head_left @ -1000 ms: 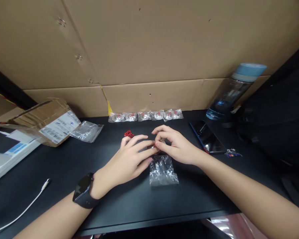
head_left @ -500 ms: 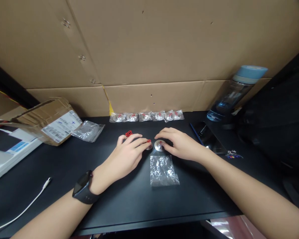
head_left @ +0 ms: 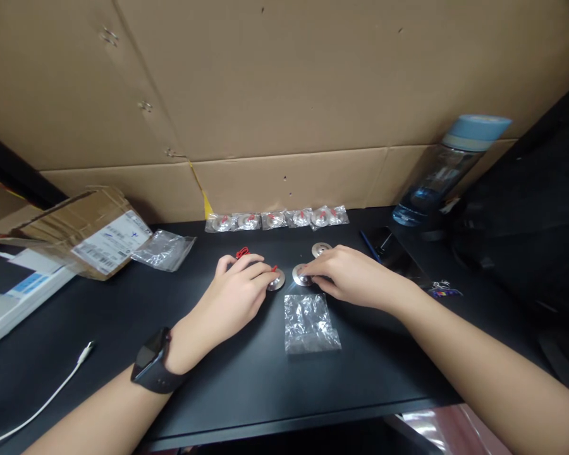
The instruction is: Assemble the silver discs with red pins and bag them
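My left hand (head_left: 239, 294) bends over the black desk, its fingertips at a small domed silver finger cymbal (head_left: 277, 280) with a red cord at its centre. The thumb is mostly hidden under the hand. Opposite it, my right hand (head_left: 348, 275) pinches at the middle of a second finger cymbal (head_left: 302, 276), which lies on the desk. A third cymbal (head_left: 320, 249) rests just behind the right fingers, partly covered by them. Red cord (head_left: 242, 253) lies bunched beyond the left fingers. In front of the cymbals is a clear plastic bag (head_left: 310, 325), lying flat.
Several bagged cymbals (head_left: 274, 220) line the cardboard wall. At left are an opened carton (head_left: 99, 237), another clear bag (head_left: 164, 251), a power strip (head_left: 33, 291) and a white cable (head_left: 52, 404). A phone (head_left: 398, 256) and a blue-lidded bottle (head_left: 436, 174) stand right.
My left hand and its cymbal have shifted slightly left, showing more of the disc. My right fingers have come together over their cymbal, and the third cymbal behind them has come into view.
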A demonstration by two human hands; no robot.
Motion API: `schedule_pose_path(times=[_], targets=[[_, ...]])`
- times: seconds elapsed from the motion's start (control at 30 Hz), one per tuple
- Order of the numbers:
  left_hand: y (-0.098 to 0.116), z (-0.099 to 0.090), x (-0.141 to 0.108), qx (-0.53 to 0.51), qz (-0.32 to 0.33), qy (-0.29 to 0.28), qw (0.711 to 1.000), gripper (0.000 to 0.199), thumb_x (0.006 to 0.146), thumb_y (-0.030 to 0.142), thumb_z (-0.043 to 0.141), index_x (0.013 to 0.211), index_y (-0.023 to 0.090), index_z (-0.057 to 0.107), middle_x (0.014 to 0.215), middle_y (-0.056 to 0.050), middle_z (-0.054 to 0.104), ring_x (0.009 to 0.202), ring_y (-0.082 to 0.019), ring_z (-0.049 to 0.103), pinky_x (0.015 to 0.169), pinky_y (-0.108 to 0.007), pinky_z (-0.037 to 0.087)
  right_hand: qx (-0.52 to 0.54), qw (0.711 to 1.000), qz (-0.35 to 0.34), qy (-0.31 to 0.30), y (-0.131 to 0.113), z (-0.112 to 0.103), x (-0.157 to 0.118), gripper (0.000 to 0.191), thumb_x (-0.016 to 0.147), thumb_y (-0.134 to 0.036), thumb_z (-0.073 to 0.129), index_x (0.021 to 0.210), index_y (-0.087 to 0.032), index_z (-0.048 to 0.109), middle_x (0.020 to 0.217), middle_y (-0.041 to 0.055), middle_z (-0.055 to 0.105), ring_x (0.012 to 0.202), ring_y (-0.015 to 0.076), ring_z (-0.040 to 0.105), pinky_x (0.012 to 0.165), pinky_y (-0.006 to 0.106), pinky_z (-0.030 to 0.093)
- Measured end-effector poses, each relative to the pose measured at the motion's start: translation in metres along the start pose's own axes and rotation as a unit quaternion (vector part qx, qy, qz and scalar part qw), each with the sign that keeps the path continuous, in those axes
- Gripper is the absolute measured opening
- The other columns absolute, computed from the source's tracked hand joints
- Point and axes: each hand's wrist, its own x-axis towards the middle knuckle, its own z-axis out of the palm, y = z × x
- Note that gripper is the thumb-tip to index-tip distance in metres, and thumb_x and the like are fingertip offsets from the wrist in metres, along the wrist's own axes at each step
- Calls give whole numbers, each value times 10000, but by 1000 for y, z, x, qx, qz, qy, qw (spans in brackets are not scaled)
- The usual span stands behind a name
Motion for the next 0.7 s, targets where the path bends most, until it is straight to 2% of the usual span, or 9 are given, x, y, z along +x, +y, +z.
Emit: schedule_pose_path(times=[0.1, 0.2, 0.43, 0.6, 0.7], targets=[[0, -1, 1, 1, 8, 4, 1000, 295, 1009, 130, 530, 1169, 294, 716, 1141, -32, 768, 1160, -257, 622, 927, -450, 285, -43, 999, -1, -8, 0, 1, 1, 323, 935, -128, 593, 1125, -302, 789, 854, 23, 776, 804, 209, 682, 744, 320, 480], [-1, 2, 1, 9, 14, 8, 1000, 308, 1001, 115, 544, 1183, 304, 706, 1156, -24, 772, 1157, -259, 619, 922, -459, 275, -61, 998, -5, -5, 1, 2, 3, 333, 939, -115, 574, 1111, -300, 791, 821, 22, 764, 784, 204, 661, 714, 315, 445], [-1, 3, 1, 21, 14, 23, 999, 322, 993, 88, 547, 1180, 297, 706, 1185, -15, 775, 1166, -254, 622, 929, -461, 274, -66, 998, -10, 0, 1, 5, 6, 284, 938, -98, 576, 882, -277, 789, 746, 7, 757, 797, 196, 679, 799, 340, 419], [1, -2, 3, 26, 3, 60, 998, 295, 1017, 148, 575, 1241, 302, 689, 1241, -31, 762, 1153, -247, 637, 910, -457, 284, -52, 998, -9, 31, 2, 3, 5, 316, 979, -133, 568, 1118, -332, 769, 875, -13, 800, 906, 184, 726, 864, 350, 420], [1, -2, 4, 27, -2, 85, 996, 247, 1021, 206, 607, 1223, 314, 701, 1224, -17, 770, 1148, -247, 650, 899, -457, 289, -39, 998, -9, 51, 2, 1, 4, 297, 1008, -188, 575, 1205, -342, 735, 1040, -15, 817, 1077, 209, 733, 934, 375, 425]])
